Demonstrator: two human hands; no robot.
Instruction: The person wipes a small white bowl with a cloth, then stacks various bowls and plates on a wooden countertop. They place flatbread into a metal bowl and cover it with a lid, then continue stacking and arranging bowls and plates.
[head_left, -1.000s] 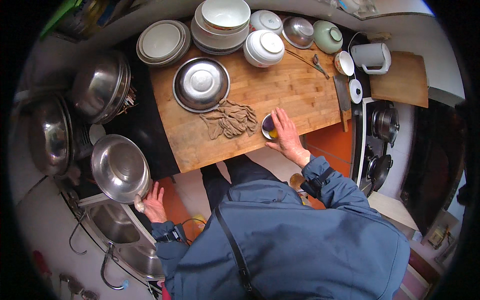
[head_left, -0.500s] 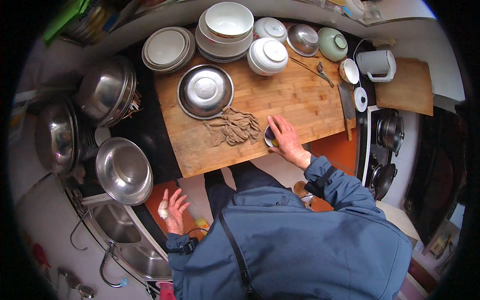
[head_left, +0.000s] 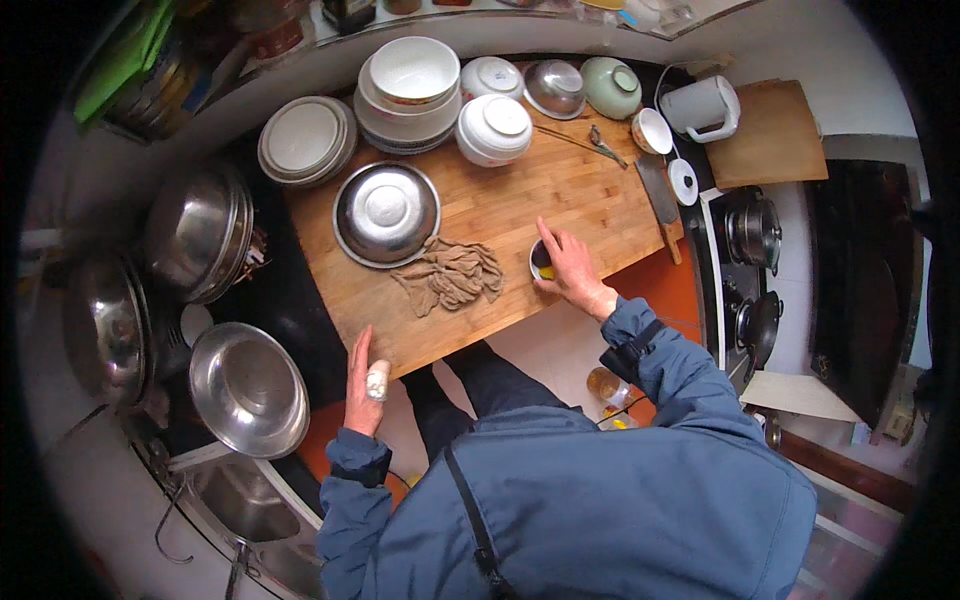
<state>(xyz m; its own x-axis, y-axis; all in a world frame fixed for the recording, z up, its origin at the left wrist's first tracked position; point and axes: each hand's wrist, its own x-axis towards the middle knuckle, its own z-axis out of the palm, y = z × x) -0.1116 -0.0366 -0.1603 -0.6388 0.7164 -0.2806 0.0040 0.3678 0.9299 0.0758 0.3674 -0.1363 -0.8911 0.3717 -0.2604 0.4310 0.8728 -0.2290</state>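
Observation:
My right hand is at the front edge of a wooden board, its fingers curved round a small white-rimmed cup. Something dark and yellow shows inside the cup, partly covered by the fingers. My left hand is held up by the board's front left corner with its fingers stretched out and nothing in it. A white wrapping covers one of its digits, seemingly the thumb. Between the hands lies a crumpled brown cloth, touching or close beside a shiny metal bowl.
Stacked white bowls, plates and an upturned green bowl line the board's far side. A cleaver lies at the right edge, near a white kettle. Left of the board stand a steel basin and a sink.
My left hand has moved up and forward from near the sink to the board's corner. My right hand stays at the cup. The whole view has shifted a little.

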